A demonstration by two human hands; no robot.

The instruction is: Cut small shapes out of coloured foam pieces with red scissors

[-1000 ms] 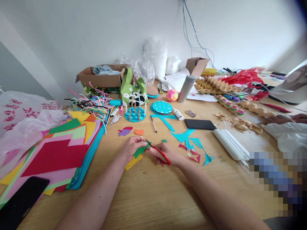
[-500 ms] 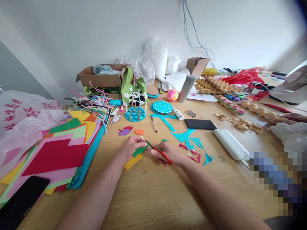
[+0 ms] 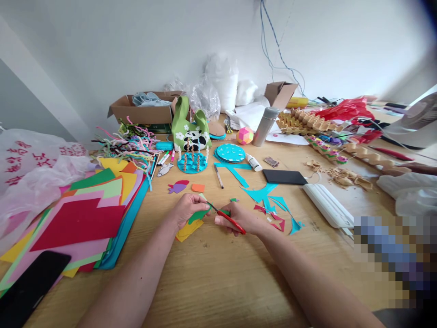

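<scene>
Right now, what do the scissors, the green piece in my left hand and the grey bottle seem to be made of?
The scissors: glossy red handles, probably plastic; slim dark blades, apparently metal. The green piece in your left hand: matte, flat and evenly coloured, so felt or craft paper; I can't tell which. The grey bottle: smooth with a soft sheen, likely metal.

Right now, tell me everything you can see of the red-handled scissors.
The red-handled scissors have slim, dark, metallic-looking blades and plastic-looking red handles. The right hand grips the handles, partly covering them. They slant over the wooden tabletop, blade tips pointing forward and left, towards the green cut-out piece that the left hand pinches. Whether the blades are open, or touch that piece, is too small to tell.
</scene>
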